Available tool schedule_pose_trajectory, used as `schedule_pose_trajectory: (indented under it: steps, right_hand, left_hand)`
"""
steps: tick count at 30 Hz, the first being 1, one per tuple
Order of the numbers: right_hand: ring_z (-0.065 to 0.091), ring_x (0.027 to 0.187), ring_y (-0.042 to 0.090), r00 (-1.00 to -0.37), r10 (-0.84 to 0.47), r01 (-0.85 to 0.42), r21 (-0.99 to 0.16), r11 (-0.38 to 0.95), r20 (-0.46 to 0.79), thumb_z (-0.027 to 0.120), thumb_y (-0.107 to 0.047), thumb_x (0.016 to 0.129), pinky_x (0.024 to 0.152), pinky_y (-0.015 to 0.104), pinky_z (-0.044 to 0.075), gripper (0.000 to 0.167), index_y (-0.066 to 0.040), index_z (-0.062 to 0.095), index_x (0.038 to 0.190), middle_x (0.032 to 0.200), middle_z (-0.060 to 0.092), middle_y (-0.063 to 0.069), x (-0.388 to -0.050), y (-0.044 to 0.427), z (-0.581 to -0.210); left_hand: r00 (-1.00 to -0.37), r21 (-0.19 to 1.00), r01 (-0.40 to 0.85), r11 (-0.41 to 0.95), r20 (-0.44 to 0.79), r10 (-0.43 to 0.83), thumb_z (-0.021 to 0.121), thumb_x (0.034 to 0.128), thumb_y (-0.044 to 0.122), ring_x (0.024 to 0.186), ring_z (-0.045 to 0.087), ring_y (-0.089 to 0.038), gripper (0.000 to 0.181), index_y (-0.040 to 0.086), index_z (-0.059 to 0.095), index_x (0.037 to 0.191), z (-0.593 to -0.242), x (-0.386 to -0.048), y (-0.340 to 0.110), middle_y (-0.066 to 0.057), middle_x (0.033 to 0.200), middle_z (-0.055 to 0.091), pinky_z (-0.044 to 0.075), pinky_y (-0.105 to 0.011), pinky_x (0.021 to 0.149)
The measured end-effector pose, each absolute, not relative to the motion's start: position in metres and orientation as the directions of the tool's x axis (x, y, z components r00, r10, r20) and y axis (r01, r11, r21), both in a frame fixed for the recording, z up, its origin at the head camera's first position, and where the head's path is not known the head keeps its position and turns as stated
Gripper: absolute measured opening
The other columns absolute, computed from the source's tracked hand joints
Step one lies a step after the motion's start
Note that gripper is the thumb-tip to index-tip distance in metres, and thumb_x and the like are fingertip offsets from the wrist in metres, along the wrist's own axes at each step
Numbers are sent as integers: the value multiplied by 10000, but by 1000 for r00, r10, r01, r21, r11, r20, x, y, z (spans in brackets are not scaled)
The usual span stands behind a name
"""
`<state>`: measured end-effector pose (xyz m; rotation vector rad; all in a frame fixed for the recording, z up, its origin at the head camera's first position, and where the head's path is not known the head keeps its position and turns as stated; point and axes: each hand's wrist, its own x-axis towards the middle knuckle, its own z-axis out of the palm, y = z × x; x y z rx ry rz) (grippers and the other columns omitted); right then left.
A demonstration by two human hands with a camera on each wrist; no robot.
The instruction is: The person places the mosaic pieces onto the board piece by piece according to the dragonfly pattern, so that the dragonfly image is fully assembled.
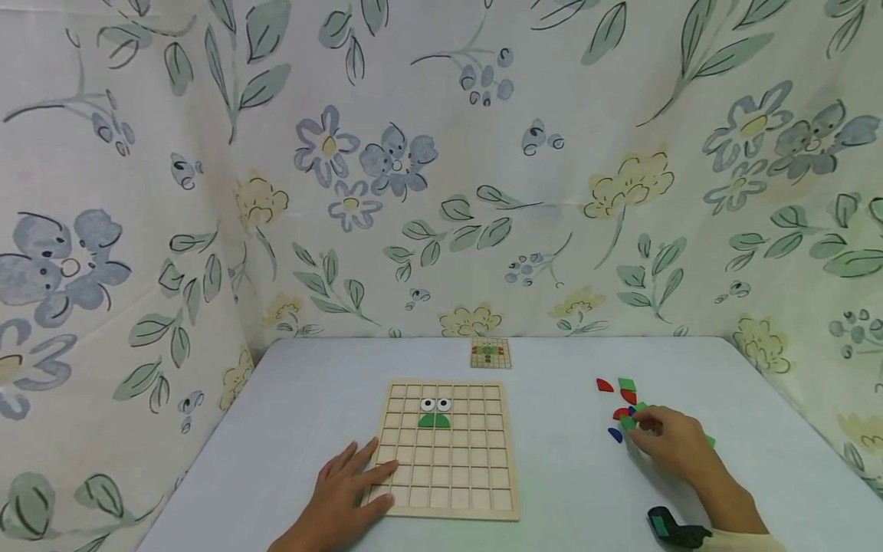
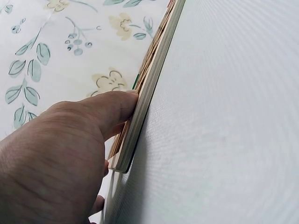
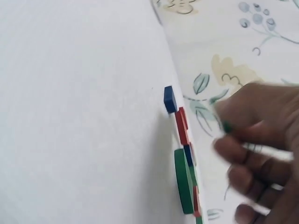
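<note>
A wooden grid board (image 1: 448, 479) lies on the table, carrying two round eye pieces (image 1: 428, 405) above two green quarter-circle pieces (image 1: 427, 421). My left hand (image 1: 348, 491) rests on the board's lower left edge with fingers spread; the left wrist view shows the thumb (image 2: 114, 105) against the board's side. On the right, my right hand (image 1: 672, 441) pinches a small green piece (image 3: 227, 126) between thumb and index finger, above the table. Its exact shape is mostly hidden. Around that hand lie red quarter-circle pieces (image 1: 604, 385), a blue piece (image 1: 615, 435) and a green square (image 1: 626, 384).
A small picture card (image 1: 490, 353) with a coloured pattern on a grid lies at the table's back edge. Floral cloth (image 1: 414, 291) hangs behind and to the left of the white table (image 1: 562, 475). Another green piece (image 1: 711, 441) shows past the right wrist.
</note>
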<state>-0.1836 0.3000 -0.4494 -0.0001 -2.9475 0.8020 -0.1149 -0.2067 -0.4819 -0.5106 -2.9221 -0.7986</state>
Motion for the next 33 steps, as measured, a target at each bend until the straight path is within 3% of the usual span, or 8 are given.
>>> schedule_pose_trajectory:
  steps: [6, 14, 24, 33]
  right_hand:
    - [548, 761, 210, -972, -23, -150, -540, 828, 234, 747, -140, 824, 547, 282, 459, 235, -22, 694, 1020, 805, 636, -13, -172, 289, -425]
    - [508, 660, 116, -901, -13, -286, -572, 769, 433, 784, -113, 809, 535, 233, 438, 204, -44, 712, 987, 770, 657, -48, -156, 270, -396]
    - [545, 687, 100, -869, -42, -386, -623, 680, 493, 770, -119, 834, 557, 227, 448, 209, -85, 707, 1030, 784, 660, -68, -132, 241, -363]
    - [550, 709, 100, -833, -109, -492, -635, 595, 543, 777, -58, 808, 599, 252, 467, 220, -102, 713, 1014, 780, 642, -127, -132, 187, -353]
  left_hand:
    - [-942, 481, 335, 810, 147, 303, 552, 889, 613, 1352, 254, -475, 511, 311, 639, 1292, -484, -117, -206, -113, 1495, 385, 168, -680, 993]
    - [-937, 489, 347, 800, 154, 312, 562, 889, 602, 1349, 255, -474, 504, 311, 635, 1294, -487, -118, -207, -100, 1504, 371, 174, -690, 983]
    - [-935, 505, 350, 789, 135, 329, 569, 915, 541, 1327, 265, -513, 481, 268, 632, 1305, -489, -116, -208, -146, 1493, 374, 191, -721, 951]
    - [-939, 503, 338, 796, 125, 320, 552, 911, 572, 1344, 243, -499, 506, 283, 618, 1320, -481, -116, -207, -123, 1509, 356, 173, -722, 961]
